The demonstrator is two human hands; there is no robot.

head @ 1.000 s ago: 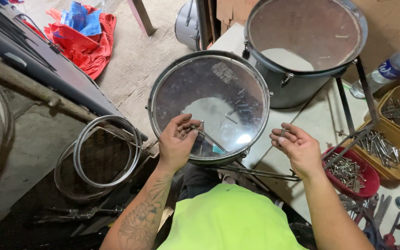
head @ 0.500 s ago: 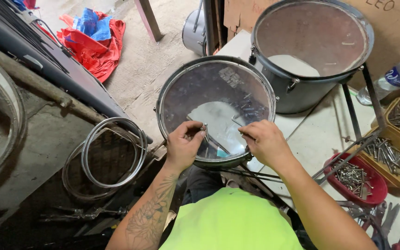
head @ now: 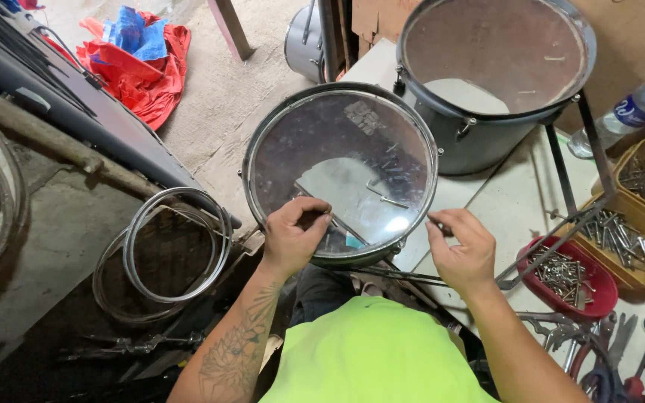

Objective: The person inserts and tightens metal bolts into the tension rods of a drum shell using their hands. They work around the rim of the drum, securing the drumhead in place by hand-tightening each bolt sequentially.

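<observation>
From my feed, bare concrete floor (head: 225, 97) fills eleven to twelve o'clock, with a red and blue cloth (head: 139, 56) heaped on it. Stacked metal hoops (head: 166, 250) lie at nine. Trays of screws (head: 636, 224) crowd three o'clock beside a plastic bottle (head: 628, 112).

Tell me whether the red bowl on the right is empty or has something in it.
Not empty. The red bowl holds a heap of metal screws, seen behind a dark metal stand leg crossing it.
</observation>
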